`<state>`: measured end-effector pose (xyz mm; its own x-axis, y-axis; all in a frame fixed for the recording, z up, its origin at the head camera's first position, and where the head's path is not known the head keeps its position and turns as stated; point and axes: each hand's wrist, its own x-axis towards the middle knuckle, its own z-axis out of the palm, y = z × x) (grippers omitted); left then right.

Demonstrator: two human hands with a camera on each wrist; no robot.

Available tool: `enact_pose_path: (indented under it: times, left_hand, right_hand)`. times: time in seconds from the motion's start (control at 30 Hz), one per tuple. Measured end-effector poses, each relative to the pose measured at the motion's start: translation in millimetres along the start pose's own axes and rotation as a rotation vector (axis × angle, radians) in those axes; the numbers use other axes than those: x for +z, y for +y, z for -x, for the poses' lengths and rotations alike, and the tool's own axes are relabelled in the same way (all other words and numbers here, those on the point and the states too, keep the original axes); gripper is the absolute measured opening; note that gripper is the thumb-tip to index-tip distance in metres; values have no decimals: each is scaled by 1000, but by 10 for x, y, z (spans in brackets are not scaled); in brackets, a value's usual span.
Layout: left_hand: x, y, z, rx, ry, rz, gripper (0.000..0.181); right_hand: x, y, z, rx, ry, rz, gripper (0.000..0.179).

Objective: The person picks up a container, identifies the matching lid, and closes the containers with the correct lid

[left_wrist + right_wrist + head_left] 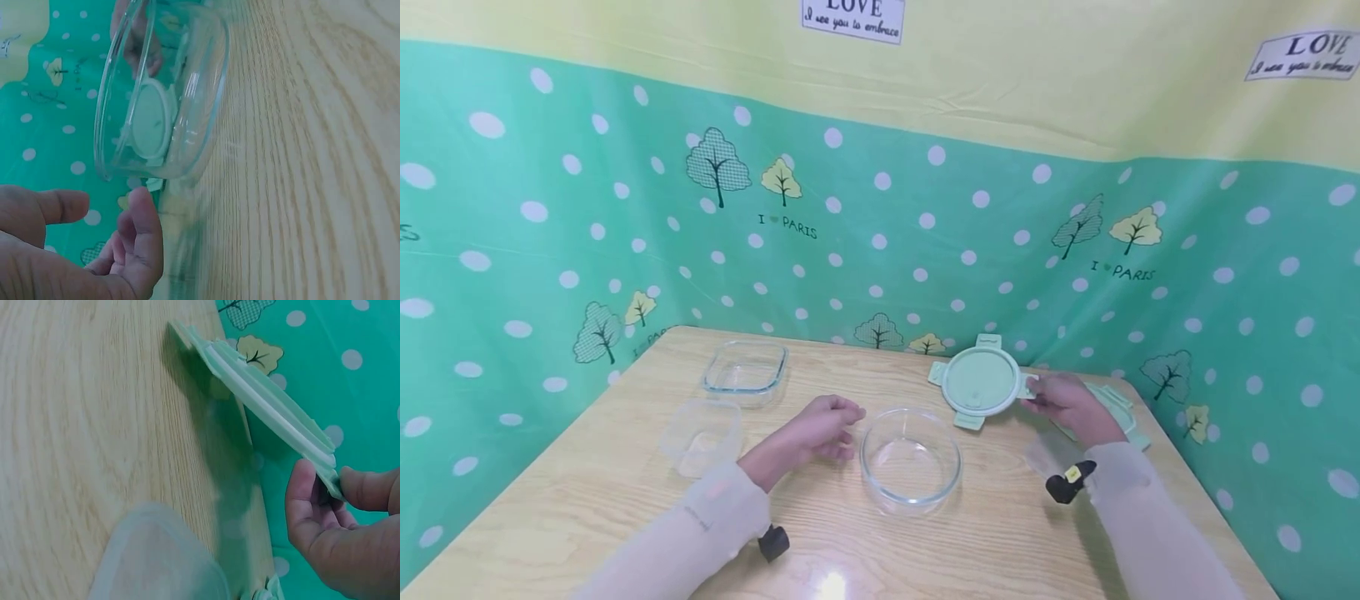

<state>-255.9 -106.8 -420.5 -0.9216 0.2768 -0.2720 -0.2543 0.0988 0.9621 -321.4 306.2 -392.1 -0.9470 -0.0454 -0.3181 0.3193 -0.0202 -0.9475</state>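
My right hand (1063,402) pinches a side tab of a round pale-green lid (981,382) with clip tabs around its edge. In the right wrist view the lid (262,406) is tilted, its near edge raised off the table between thumb and fingers. A round clear glass bowl (910,498) stands upright in the middle of the table. Just left of its rim is my left hand (820,429), fingers loosely bent and holding nothing. The left wrist view shows that hand (106,244) with thumb and fingers apart, close to the bowl (206,94).
A rectangular glass dish (747,387) stands at the back left, with a clear plastic container (700,437) in front of it. Partly behind my right hand lies another green lid (1120,408). A translucent lid (162,556) lies near the right wrist. Patterned cloth (880,208) hangs behind the table.
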Motion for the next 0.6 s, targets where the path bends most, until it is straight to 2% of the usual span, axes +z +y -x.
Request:
enact_pose_path:
  times: [0.13, 0.27, 0.37, 0.5, 0.6]
  left_hand:
    - [5, -22, -108, -2, 48, -6, 39]
    - [-6, -1, -220, 36, 105, 4, 40]
    - [-26, 25, -320, 66, 132, 15, 39]
    - [-24, 46, -436, 87, 170, 32, 38]
    - [6, 56, -500, 111, 196, 43, 38]
  right_hand:
    - [48, -7, 20, -32, -39, 11, 36]
    - [128, -33, 44, -61, -84, -12, 28]
    - [201, -47, 52, -84, -118, -56, 30]
    - [307, -59, 63, -116, -129, -84, 29]
    - [393, -65, 60, -127, -104, -101, 21]
